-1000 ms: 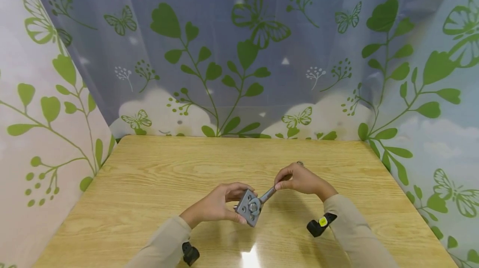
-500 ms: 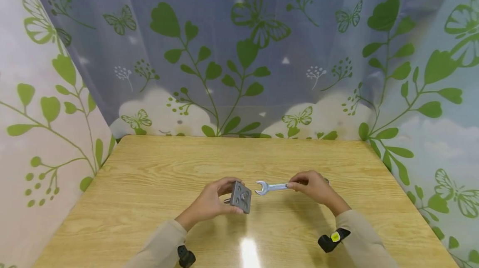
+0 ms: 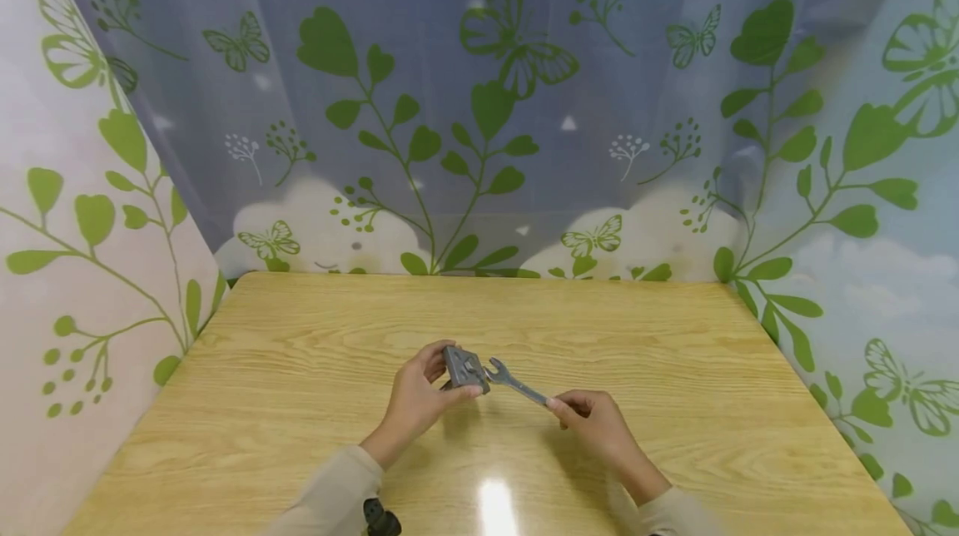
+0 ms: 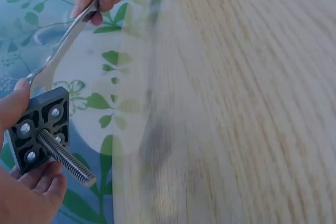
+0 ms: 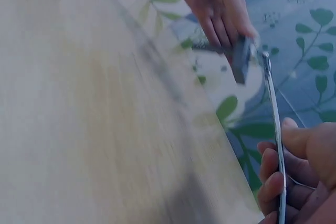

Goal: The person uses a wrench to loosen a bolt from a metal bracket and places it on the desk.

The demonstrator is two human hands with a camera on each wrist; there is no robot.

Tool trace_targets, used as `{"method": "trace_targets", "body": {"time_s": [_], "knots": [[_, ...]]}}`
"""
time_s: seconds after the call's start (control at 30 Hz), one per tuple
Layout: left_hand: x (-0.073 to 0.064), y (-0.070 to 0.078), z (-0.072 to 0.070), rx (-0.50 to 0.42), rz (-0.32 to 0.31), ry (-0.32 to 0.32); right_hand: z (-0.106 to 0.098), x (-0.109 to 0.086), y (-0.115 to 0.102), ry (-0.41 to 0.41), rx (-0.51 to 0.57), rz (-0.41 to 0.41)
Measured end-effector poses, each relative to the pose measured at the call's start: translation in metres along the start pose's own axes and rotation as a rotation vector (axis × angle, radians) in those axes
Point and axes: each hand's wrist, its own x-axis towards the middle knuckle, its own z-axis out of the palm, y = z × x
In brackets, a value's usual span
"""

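Note:
My left hand grips a square grey plate by opposite edges, thumb on one side and fingers on the other. Several holes surround a bolt, whose long threaded shank sticks out of the ribbed back in the left wrist view. On the plate's other face the bolt head shows in the head view. My right hand pinches the far end of a silver open-end wrench. Its open jaw points at the plate, right beside the plate's edge in the head view. Both things are held up above the table.
A wood-grain table lies under both hands, with a bright light reflection near the front. Behind it and at the sides hangs a curtain printed with leaves and butterflies. A black wrist camera sits at the left sleeve.
The wrench came off the bolt and swung round, its handle now sloping down toward the right hand, which moved nearer the front. The left hand shifted left and away, tilting the plate.

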Motion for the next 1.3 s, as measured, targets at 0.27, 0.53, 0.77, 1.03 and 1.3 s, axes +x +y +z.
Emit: {"method": "trace_targets", "body": {"time_s": [0.27, 0.53, 0.77, 1.03, 1.3], "knots": [[-0.002, 0.001, 0.007, 0.001, 0.021, 0.039, 0.027, -0.010, -0.011, 0.043, 0.056, 0.008], [-0.005, 0.005, 0.011, 0.012, 0.035, 0.089, 0.036, -0.012, -0.017, 0.057, 0.040, -0.001], [-0.004, 0.008, 0.012, 0.016, 0.066, 0.087, 0.035, -0.013, -0.017, 0.005, 0.092, 0.008], [-0.004, 0.010, 0.011, 0.026, 0.099, 0.049, 0.032, -0.012, -0.016, -0.016, 0.084, 0.008], [-0.003, 0.011, 0.004, -0.013, 0.140, -0.088, 0.014, 0.000, -0.004, -0.129, -0.014, -0.131]]}}
